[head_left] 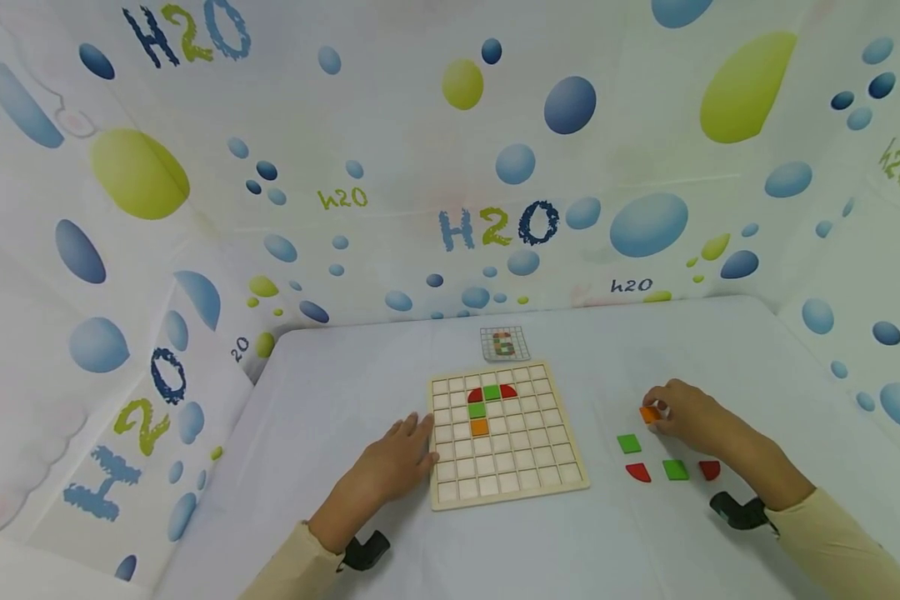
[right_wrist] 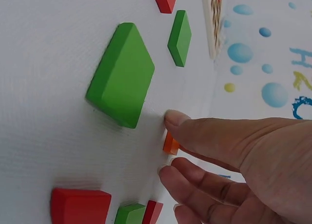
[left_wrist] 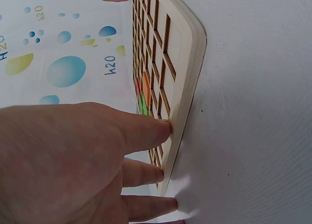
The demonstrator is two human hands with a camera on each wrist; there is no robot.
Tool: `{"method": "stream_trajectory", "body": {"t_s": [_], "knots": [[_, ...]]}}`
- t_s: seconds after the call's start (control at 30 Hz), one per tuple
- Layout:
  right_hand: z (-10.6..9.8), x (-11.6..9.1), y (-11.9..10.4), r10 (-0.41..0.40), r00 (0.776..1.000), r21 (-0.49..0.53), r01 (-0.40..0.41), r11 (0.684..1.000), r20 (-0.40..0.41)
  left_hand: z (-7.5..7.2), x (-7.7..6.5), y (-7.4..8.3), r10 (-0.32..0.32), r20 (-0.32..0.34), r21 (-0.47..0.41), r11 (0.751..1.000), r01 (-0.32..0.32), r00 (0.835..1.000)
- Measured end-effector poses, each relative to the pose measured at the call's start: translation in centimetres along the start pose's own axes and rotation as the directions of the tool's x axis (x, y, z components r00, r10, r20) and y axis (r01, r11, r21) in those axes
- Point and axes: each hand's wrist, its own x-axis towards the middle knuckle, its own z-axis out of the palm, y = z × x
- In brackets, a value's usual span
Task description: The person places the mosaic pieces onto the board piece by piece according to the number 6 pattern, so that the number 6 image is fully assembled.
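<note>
A wooden grid board [head_left: 521, 483] lies on the white table. Set in its cells are two red quarter-round tiles [head_left: 507, 391], two green square tiles [head_left: 477, 410] and an orange square tile [head_left: 480, 427]. My left hand [head_left: 396, 460] rests at the board's left edge, thumb and fingertips touching the rim, fingers fairly straight. To the right of the board, my right hand [head_left: 682, 410] pinches a loose orange square tile [head_left: 650, 414] between thumb and fingers. Just nearer me lie loose green squares [head_left: 629, 443] and red quarter-round tiles [head_left: 637, 472].
Behind the board lies a small gridded pattern card [head_left: 505, 343] with a coloured figure. More red [right_wrist: 80, 207] and green tiles [right_wrist: 129, 214] show beside my right hand in its wrist view. A printed sheet with bubbles [head_left: 648, 225] forms the back and side walls.
</note>
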Motion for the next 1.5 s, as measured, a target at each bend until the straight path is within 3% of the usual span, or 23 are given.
{"method": "stream_trajectory", "body": {"t_s": [0.67, 1.5], "knots": [[0.53, -0.35, 0.00, -0.018, 0.998, 0.029, 0.020, 0.999, -0.060, 0.08, -0.13, -0.13, 0.011, -0.008, -0.012, 1.000, -0.011, 1.000], [0.39, 0.31, -0.43, -0.032, 0.997, 0.037, 0.034, 0.999, -0.065, 0.06, -0.17, -0.12, 0.015, -0.014, -0.014, 1.000, -0.016, 1.000]]}}
